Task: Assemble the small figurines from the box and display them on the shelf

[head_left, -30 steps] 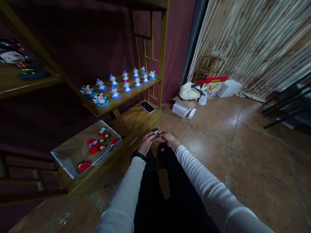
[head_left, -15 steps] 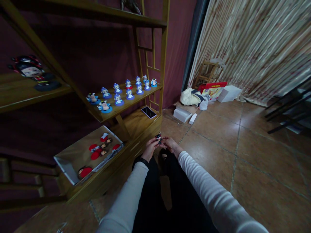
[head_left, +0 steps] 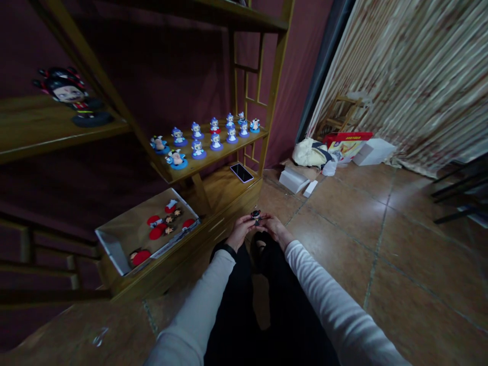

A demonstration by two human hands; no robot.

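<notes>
Between my two hands, above my knees, is a small dark-haired figurine (head_left: 256,217) with a dark base, held upright. My left hand (head_left: 241,230) grips it from the left, fingers closed at its side. My right hand (head_left: 277,229) pinches it from the right. Left of my hands, an open cardboard box (head_left: 125,223) on the low shelf contains several figurines with red bases (head_left: 157,232), lying on their sides. Above it, blue and white figurines (head_left: 198,149) stand in two rows on a wooden shelf.
A phone (head_left: 241,173) lies on the low shelf board. On the upper left shelf stands a large dark-haired figurine (head_left: 72,96). White boxes (head_left: 293,180), a pale bag (head_left: 308,152) and a red box (head_left: 348,145) sit on the tiled floor by the curtain (head_left: 404,66).
My view has turned slightly left, so the shelf and floor items appear further right. Both hands keep hold of the figurine, which seems turned a little.
</notes>
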